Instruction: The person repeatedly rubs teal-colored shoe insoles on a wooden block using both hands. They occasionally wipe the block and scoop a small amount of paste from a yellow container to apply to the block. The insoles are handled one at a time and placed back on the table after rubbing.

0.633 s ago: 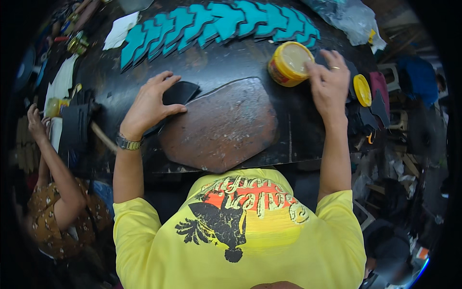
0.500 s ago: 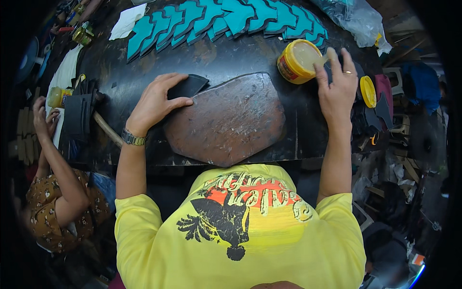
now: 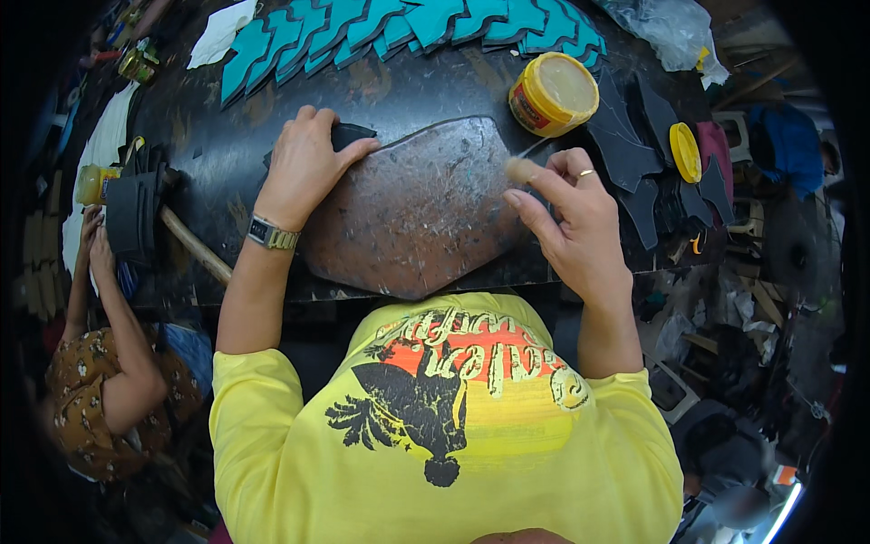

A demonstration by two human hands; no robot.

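The small black leather piece (image 3: 349, 136) lies on the dark bench (image 3: 217, 172), at the left edge of the worn brown stone slab (image 3: 417, 208) by the near edge. The left hand (image 3: 304, 163) presses it flat. The right hand (image 3: 566, 213) pinches a small brush (image 3: 523, 169) near the open yellow glue jar (image 3: 553, 93).

Black bench (image 3: 227, 163) w/ stone slab (image 3: 417, 208), teal pieces (image 3: 408, 27), glue tin (image 3: 553, 93).
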